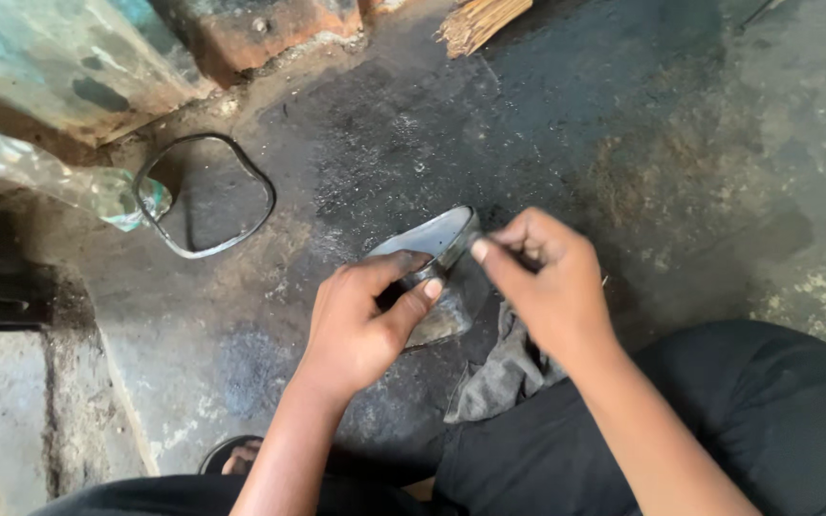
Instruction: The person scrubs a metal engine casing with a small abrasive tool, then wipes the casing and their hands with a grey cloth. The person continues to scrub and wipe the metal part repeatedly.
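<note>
My left hand (360,320) grips a rounded grey metal piece (432,244) with a flat pale face, thumb pressed on its near edge. My right hand (547,277) is closed at the piece's right rim, fingers pinched around something small and thin that I cannot make out. Both hands hold the piece just above the dark, sooty concrete floor (489,115). A grey rag (509,368) lies under the hands against my black trouser leg (719,420).
A bent loop of dark metal band (205,196) lies on the floor at left. A clear plastic bottle (50,177) lies beside it. A rusty block (260,29) and a bundle of straw bristles (480,19) sit at the top. My sandalled toes (236,457) show below.
</note>
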